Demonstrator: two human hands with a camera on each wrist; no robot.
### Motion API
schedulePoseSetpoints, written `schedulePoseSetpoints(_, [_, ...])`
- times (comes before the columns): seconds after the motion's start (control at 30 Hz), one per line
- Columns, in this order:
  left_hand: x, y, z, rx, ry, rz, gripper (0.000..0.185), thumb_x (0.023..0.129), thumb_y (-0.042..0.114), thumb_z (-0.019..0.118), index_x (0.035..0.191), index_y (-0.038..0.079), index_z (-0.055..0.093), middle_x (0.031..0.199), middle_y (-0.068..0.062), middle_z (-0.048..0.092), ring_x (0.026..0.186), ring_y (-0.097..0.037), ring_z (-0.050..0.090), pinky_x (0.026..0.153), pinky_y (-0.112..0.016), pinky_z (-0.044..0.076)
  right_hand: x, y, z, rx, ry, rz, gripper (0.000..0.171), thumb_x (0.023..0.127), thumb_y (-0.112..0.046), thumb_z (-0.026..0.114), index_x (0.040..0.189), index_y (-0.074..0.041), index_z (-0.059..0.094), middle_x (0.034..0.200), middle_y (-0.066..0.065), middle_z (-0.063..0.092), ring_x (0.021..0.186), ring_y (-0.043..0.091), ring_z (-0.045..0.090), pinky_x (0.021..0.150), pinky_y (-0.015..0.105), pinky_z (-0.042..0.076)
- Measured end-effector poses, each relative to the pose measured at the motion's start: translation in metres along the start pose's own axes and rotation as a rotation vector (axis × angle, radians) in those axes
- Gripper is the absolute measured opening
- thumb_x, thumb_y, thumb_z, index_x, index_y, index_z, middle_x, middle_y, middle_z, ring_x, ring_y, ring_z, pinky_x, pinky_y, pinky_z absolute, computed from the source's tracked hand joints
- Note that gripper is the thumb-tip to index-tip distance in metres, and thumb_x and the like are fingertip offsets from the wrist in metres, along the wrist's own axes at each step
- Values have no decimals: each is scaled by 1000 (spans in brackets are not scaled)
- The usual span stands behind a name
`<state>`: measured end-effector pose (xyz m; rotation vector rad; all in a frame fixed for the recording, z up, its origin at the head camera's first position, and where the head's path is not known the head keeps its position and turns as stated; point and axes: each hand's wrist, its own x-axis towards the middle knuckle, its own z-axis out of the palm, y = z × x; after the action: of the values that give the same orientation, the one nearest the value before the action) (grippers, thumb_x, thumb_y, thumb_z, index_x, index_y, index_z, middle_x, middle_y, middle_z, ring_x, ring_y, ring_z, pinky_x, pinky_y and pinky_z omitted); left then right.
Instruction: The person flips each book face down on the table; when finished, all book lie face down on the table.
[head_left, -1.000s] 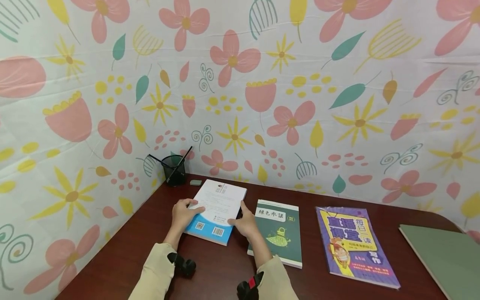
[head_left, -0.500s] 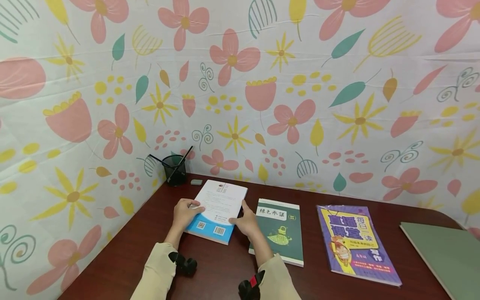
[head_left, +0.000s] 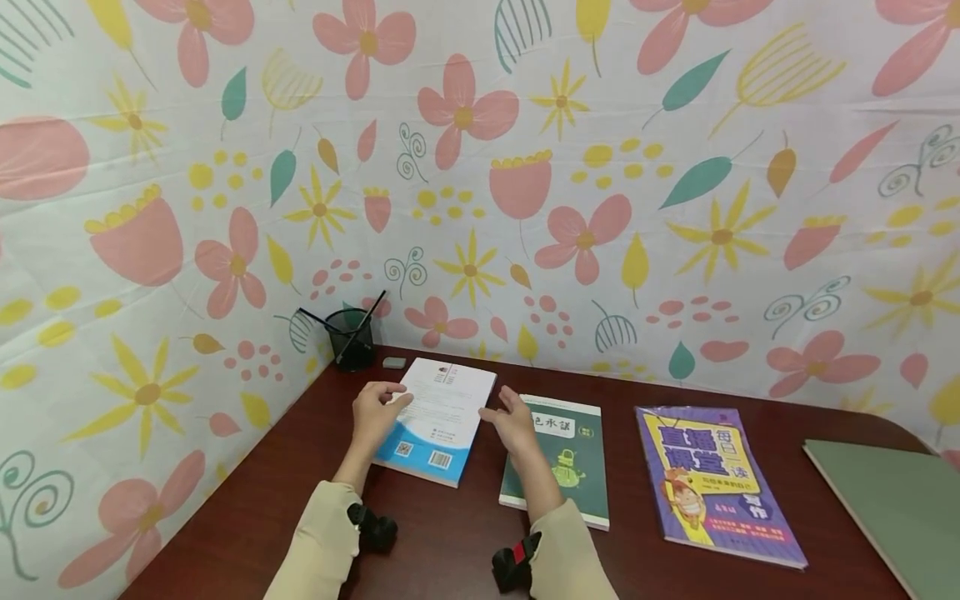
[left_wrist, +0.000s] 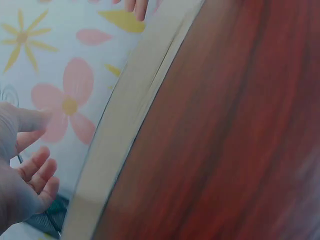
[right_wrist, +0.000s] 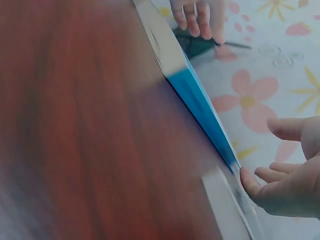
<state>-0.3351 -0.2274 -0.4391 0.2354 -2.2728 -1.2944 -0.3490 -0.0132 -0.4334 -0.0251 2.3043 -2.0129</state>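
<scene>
A white book with a blue lower band [head_left: 442, 400] lies on the dark table, back cover up, with a barcode showing. My left hand [head_left: 375, 421] hovers at its left edge, thumb over the cover, fingers loosely bent. Beyond its right edge is my right hand [head_left: 517, 427], raised with spread fingers, partly over a green book [head_left: 573, 467]. In the left wrist view the left hand [left_wrist: 22, 175] appears apart from the book's page edge [left_wrist: 117, 125]. The right wrist view has the right hand [right_wrist: 295, 185] with fingers extended near the blue spine [right_wrist: 200, 110]; contact is unclear.
Farther right lie a purple book [head_left: 716, 492] and a large grey-green book or board [head_left: 892, 508]. A black mesh pen holder [head_left: 350, 340] with pens stands in the back left corner, beside a small grey block [head_left: 393, 363]. A flower-patterned cloth wall [head_left: 480, 167] bounds the table.
Both hands have loosened from the white and blue book and shifted slightly away from me. The right hand has moved rightward off its edge. The book stays in place.
</scene>
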Motion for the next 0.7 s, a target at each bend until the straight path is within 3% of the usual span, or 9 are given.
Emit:
schedulePoseSetpoints(0.17, [-10, 18, 10, 8, -128, 75, 21, 80, 21, 73, 97, 8, 72, 110, -12, 61, 98, -29, 57, 78, -39, 49, 3, 0, -19, 13, 61, 42, 66, 87, -13, 59, 145, -4, 28, 147, 23, 33, 135, 40, 34, 108, 50, 34])
schedulePoseSetpoints(0.37, [-18, 27, 21, -13, -272, 83, 25, 80, 23, 73, 99, 8, 70, 112, -11, 60, 96, -26, 57, 74, -33, 49, 4, 3, -42, -21, 68, 53, 63, 89, -14, 58, 145, -4, 29, 146, 22, 35, 132, 39, 38, 106, 49, 37])
schedulePoseSetpoints(0.7, [-31, 34, 32, -90, -394, 74, 31, 79, 25, 73, 104, 7, 68, 111, -11, 60, 91, -23, 56, 68, -28, 48, 0, 8, -86, -72, 97, 50, 66, 89, -25, 61, 144, -5, 32, 143, 23, 37, 131, 40, 36, 106, 49, 36])
